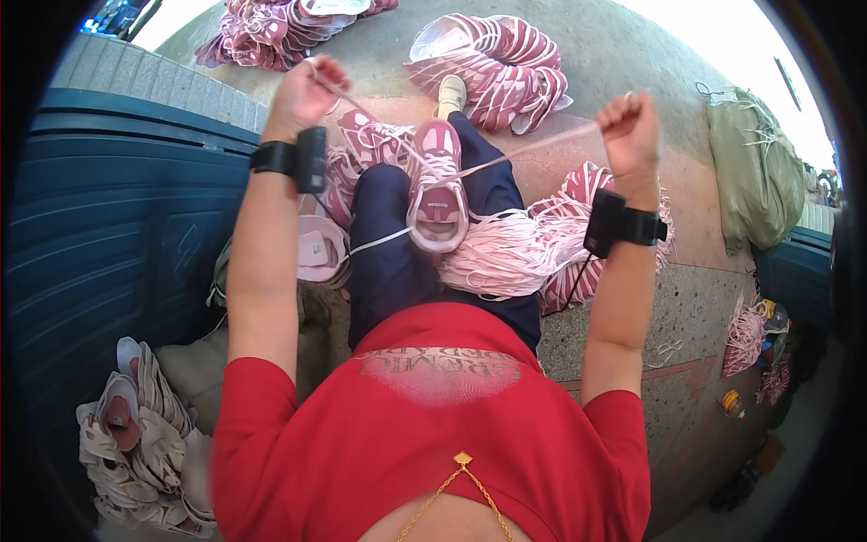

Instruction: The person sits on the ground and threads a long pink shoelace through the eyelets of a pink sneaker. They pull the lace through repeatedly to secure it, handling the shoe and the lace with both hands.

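A pink and white shoe upper (437, 217) lies over my lap between my thighs, its opening toward me. Its pale pink shoelace (533, 149) runs through the eyelets, and the two ends stretch out tautly to either side. Up at the left, my left hand (310, 93) is closed on one lace end. My right hand (629, 131), slightly blurred and raised at the right, is curled round the other end. A thick bundle of pale pink laces (492, 257) rests on my right thigh, beside the upper.
Stacked pink uppers lie ahead in a curved row (533, 68) and a heap (266, 36). More uppers (578, 208) sit right of my leg. Beige uppers (140, 452) are piled at lower left, by a blue panel (117, 208). A green sack (759, 172) stands right.
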The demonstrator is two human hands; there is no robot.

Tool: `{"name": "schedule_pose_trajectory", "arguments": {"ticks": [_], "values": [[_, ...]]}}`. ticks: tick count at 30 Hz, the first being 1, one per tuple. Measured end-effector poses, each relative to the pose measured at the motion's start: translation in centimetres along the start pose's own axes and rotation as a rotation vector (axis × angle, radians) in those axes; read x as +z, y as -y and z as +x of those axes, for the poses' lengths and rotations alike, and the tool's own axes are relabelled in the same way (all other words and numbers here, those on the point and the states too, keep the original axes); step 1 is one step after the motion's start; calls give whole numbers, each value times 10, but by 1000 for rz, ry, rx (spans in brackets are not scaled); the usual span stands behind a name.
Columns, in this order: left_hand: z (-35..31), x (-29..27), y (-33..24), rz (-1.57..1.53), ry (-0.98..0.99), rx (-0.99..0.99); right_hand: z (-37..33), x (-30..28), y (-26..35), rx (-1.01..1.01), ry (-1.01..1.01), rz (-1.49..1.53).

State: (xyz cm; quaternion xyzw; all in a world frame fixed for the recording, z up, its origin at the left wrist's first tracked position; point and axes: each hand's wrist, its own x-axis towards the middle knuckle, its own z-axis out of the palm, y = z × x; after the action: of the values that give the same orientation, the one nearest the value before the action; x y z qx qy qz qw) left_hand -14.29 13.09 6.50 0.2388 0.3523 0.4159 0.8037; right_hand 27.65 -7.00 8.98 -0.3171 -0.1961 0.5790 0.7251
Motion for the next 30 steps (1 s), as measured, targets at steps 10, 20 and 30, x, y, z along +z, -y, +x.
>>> {"name": "schedule_pose_trajectory", "arguments": {"ticks": [10, 20, 30], "values": [[-75, -18, 108, 820, -90, -475, -89, 0, -183, 104, 391, -1603], [-102, -13, 151, 1559, 224, -80, -80, 15, -206, -119, 399, -2049], [-110, -15, 162, 1807, 145, 194, -77, 30, -207, -472, 709, -2241]]}}
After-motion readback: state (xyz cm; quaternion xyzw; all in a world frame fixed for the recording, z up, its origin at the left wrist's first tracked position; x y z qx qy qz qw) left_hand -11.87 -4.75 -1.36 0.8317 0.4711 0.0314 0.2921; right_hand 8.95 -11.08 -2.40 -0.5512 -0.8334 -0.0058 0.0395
